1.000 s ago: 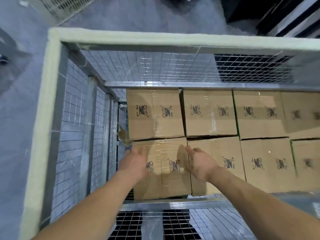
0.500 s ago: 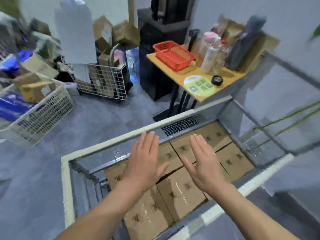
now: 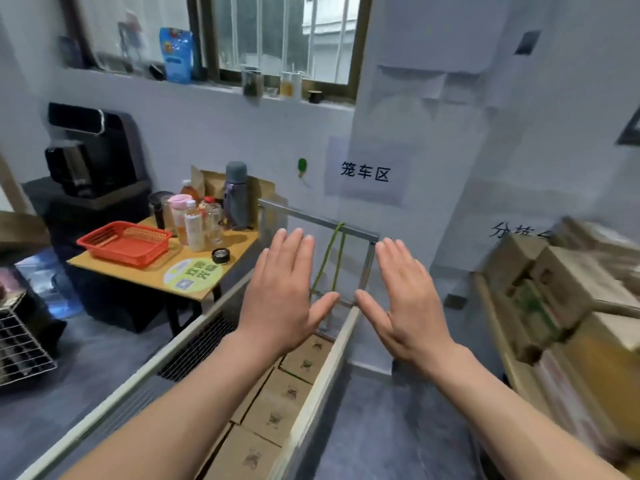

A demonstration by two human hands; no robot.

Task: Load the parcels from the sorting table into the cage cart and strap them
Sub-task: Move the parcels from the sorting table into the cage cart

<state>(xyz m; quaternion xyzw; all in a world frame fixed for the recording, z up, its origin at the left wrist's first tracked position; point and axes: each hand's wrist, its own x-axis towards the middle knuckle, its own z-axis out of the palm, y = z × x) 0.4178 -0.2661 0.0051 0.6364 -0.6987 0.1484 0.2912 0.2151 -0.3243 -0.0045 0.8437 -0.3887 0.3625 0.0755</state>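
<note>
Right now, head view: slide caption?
Left hand and right hand open at the cage cart of boxes; green strap hangs from its far rail.

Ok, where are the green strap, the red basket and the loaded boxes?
green strap [image 3: 340, 227]: head view, its upper loop.
red basket [image 3: 126, 244]: head view, its mesh floor.
loaded boxes [image 3: 287, 393]: head view, top of one box.

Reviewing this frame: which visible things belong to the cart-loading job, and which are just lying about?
Job: cage cart, loaded parcels, green strap, stacked parcels at right, left hand and right hand, both empty.
Lying about: red basket, bottles, grey flask, side table, black machine.
</note>
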